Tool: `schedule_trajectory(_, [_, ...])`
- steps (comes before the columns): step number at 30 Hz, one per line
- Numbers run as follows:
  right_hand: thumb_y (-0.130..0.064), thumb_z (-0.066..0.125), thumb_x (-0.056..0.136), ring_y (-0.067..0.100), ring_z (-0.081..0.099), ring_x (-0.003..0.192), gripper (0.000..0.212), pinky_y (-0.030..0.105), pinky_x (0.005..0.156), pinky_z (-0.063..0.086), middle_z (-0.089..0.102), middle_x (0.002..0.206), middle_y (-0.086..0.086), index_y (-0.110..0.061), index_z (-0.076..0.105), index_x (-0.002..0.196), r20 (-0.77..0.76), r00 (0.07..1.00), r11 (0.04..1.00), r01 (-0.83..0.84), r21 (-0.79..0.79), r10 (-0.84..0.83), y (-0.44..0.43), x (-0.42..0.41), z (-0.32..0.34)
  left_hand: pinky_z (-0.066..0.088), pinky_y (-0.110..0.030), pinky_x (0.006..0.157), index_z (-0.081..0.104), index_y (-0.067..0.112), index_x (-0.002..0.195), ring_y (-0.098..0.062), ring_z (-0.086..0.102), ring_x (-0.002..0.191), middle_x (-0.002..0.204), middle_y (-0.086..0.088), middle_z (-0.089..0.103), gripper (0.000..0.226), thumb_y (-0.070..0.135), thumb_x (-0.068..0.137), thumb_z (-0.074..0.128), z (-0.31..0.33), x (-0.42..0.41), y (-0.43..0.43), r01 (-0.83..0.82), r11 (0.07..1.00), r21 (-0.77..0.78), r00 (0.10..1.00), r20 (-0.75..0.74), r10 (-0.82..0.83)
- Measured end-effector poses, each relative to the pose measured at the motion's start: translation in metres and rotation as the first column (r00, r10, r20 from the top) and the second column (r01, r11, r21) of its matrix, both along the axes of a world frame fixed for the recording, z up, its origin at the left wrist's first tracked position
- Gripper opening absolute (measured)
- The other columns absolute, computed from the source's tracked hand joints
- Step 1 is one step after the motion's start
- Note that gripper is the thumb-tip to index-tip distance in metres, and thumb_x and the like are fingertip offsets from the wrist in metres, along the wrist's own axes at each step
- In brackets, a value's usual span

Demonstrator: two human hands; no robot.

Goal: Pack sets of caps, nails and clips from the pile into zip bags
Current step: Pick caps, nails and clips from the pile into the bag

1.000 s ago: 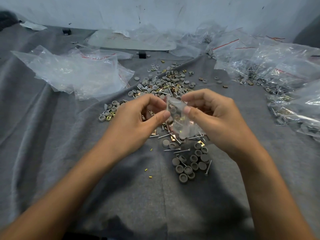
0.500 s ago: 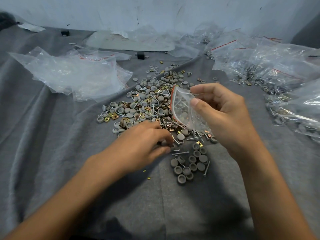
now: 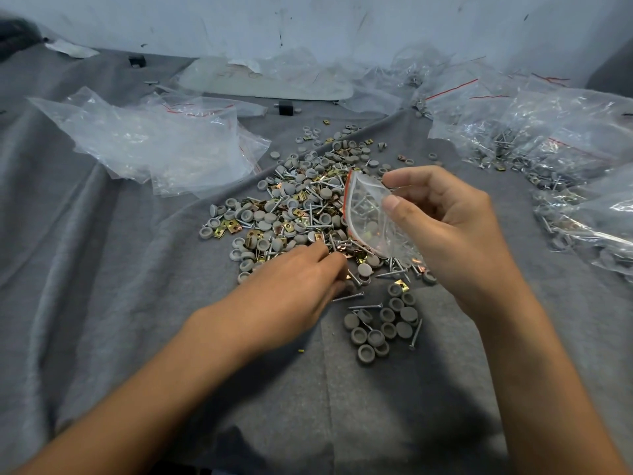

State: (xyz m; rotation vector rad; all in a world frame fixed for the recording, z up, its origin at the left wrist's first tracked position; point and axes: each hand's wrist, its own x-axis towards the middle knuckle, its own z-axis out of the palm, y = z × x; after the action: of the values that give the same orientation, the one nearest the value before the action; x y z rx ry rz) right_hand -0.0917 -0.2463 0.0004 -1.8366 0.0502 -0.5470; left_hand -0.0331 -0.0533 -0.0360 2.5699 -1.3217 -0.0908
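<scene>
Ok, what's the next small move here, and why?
Probably pinch a nail or clip with the left hand and lift it to the bag: its fingertips sit on the pile, and the right hand holds the bag, mouth turned toward it.

- Plain grey cloth (image 3: pixel 137 303), without any pattern.
- Caps (image 3: pixel 383 329) in the same dull grey, a little darker.
- Nails (image 3: pixel 364 306) in shiny silver.
- Clips (image 3: pixel 219 232) in yellow gold, a few in copper orange.
- Clear zip bag (image 3: pixel 368 214) with an orange-red strip along the mouth.
- Clear heap of bags (image 3: pixel 164 142) with thin red lines.
- Pale bluish-white wall (image 3: pixel 342 22) with dark scratches and spots.
- Small black block (image 3: pixel 285 108).
</scene>
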Motion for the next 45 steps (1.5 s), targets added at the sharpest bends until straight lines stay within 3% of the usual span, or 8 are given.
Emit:
schedule_trajectory(4, [-0.012,0.072,0.095,0.005,0.063,0.078,0.019,0.017,0.068,0.050,0.075,0.090,-0.008,-0.027,0.073,0.106,0.003,1.000,1.000,-0.003,0.001,0.003,0.000,0.000,0.000,0.044,-0.034,0.090,0.045,0.024,0.121,-0.015,0.048,0.101,0.112,0.005,0.048,0.026,0.041,0.106,0.030,0.000,-0.001,-0.001,-0.007,1.000,0.016,0.998,0.061,0.006])
schedule_trajectory(12, [-0.015,0.072,0.096,0.005,0.063,0.079,0.018,0.018,0.068,0.049,0.074,0.092,-0.007,-0.029,0.073,0.107,-0.016,1.000,1.000,-0.007,-0.018,0.006,-0.002,-0.001,0.000,0.041,-0.033,0.087,0.043,0.031,0.106,-0.011,0.043,0.095,0.102,0.009,0.047,0.015,0.041,0.103,0.032,0.004,0.015,0.007,-0.078,0.992,-0.096,0.992,-0.102,0.068])
schedule_trajectory(16, [-0.016,0.072,0.095,0.017,0.067,0.085,0.019,0.033,0.077,0.056,0.074,0.095,-0.005,-0.031,0.073,0.106,-0.028,1.000,0.999,-0.005,-0.044,0.004,-0.002,-0.001,0.000,0.035,-0.014,0.070,0.048,0.026,0.101,0.001,0.049,0.085,0.091,0.014,0.053,0.011,0.033,0.105,0.041,0.009,0.022,0.009,-0.151,0.933,-0.326,0.976,-0.202,0.088])
schedule_trajectory(22, [-0.019,0.070,0.095,0.031,0.067,0.091,0.019,0.055,0.083,0.056,0.074,0.097,-0.002,-0.030,0.071,0.111,-0.066,0.997,0.993,-0.038,-0.115,0.031,0.003,0.002,-0.005,0.035,-0.017,0.067,0.053,0.022,0.102,0.003,0.051,0.083,0.087,0.018,0.054,0.009,0.028,0.104,0.048,0.014,0.016,-0.005,-0.169,0.839,-0.518,0.975,-0.211,0.066])
schedule_trajectory(28, [-0.016,0.071,0.096,0.030,0.067,0.089,0.019,0.053,0.080,0.057,0.074,0.094,-0.003,-0.029,0.072,0.110,-0.054,0.998,0.994,-0.020,-0.110,0.014,0.002,0.000,-0.002,0.043,-0.033,0.080,0.065,0.022,0.109,-0.010,0.056,0.092,0.098,0.009,0.062,0.015,0.025,0.103,0.052,0.020,0.025,0.000,-0.180,0.853,-0.489,0.983,-0.117,0.141])
schedule_trajectory(32, [-0.015,0.070,0.096,0.030,0.066,0.088,0.018,0.048,0.076,0.056,0.074,0.093,-0.004,-0.029,0.072,0.108,-0.047,0.999,0.996,0.003,-0.091,-0.007,0.001,-0.002,0.000,0.046,-0.040,0.085,0.068,0.024,0.101,-0.018,0.058,0.097,0.099,0.005,0.063,0.009,0.027,0.098,0.060,0.017,0.040,0.017,-0.228,0.931,-0.284,0.972,-0.019,0.232])
schedule_trajectory(39, [-0.016,0.070,0.096,0.030,0.066,0.090,0.018,0.051,0.081,0.056,0.073,0.096,-0.002,-0.027,0.072,0.110,-0.066,0.998,0.995,0.002,-0.101,-0.009,0.003,-0.002,0.002,0.043,-0.038,0.087,0.071,0.029,0.101,-0.022,0.054,0.098,0.096,0.003,0.059,0.022,0.047,0.094,0.060,0.005,0.034,0.004,-0.186,0.974,-0.127,0.974,0.107,0.200])
schedule_trajectory(45, [-0.017,0.071,0.096,0.029,0.066,0.091,0.018,0.052,0.083,0.056,0.074,0.098,-0.003,-0.028,0.072,0.111,-0.074,0.997,0.994,-0.006,-0.112,-0.003,0.001,-0.002,0.001,0.042,-0.039,0.089,0.068,0.022,0.103,-0.023,0.054,0.102,0.103,0.000,0.059,0.020,0.035,0.100,0.053,0.004,0.038,-0.002,-0.233,0.957,-0.174,0.958,0.125,0.256])
